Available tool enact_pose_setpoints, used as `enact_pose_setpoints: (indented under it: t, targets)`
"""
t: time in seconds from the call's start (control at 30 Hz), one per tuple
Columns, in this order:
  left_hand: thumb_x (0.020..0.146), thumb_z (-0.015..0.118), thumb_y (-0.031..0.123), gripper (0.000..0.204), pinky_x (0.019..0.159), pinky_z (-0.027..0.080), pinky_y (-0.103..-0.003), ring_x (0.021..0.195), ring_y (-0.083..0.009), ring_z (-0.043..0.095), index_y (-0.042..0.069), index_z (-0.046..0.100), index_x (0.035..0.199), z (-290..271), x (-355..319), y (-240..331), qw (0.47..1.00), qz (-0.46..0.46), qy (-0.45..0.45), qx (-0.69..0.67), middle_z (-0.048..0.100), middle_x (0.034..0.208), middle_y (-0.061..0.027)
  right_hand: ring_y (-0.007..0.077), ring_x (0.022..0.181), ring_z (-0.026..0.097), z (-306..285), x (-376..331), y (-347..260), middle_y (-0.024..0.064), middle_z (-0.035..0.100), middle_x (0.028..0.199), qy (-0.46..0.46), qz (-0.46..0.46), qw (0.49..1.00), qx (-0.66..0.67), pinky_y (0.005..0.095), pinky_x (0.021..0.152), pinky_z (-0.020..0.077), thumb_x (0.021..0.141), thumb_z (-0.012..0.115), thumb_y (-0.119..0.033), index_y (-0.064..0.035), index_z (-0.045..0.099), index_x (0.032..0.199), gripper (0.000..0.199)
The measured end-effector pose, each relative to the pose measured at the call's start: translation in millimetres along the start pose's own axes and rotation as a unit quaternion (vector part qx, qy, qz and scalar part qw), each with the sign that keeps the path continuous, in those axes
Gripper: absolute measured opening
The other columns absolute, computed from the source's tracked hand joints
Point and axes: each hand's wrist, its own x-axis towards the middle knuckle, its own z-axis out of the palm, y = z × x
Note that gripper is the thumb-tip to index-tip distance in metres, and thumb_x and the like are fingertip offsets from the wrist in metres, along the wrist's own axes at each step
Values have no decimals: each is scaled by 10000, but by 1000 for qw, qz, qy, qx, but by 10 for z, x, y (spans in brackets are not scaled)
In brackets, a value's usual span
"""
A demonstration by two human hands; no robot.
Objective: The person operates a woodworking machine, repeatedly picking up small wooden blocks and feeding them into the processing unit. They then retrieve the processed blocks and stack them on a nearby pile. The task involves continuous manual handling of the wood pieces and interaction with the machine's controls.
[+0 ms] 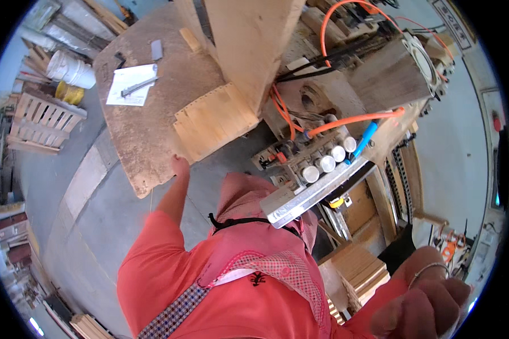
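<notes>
Fingers of the left hand (180, 165) touch rough ridged wooden slats (215, 121); right hand (430, 296) curled, holding nothing visible.

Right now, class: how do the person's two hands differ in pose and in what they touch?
The left hand reaches out to the stack of wooden slats on the worktable; the right hand is raised near the camera, curled, wearing a bracelet, touching nothing visible. Both come from red sleeves.
</notes>
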Motion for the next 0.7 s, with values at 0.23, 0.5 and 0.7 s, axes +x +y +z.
enact_pose_setpoints:
  t: [0.23,0.5,0.7]
  targets:
    - [769,534,139,426,855,461,-391,985,-333,596,24,542,1180,-414,-1318,-215,994,-21,-93,56,628,1014,-201,153,536,337,-198,-321,-191,73,438,702,-131,271,951,68,301,467,289,659,584,-46,-56,417,794,215]
    - [769,603,151,439,745,491,-358,841,-258,623,48,527,1189,207,-1874,129,971,146,-135,133,643,951,-137,150,622,538,-315,-1418,4,54,547,765,126,120,981,-81,275,514,434,893,515,-62,-69,367,1313,446]
    - [787,606,72,423,640,495,-306,710,-170,621,50,513,1200,-274,-3144,1911,932,181,-303,-85,656,898,-73,164,603,545,-300,-1912,324,73,596,788,91,139,986,-20,252,468,465,916,520,-163,-6,541,1009,184]
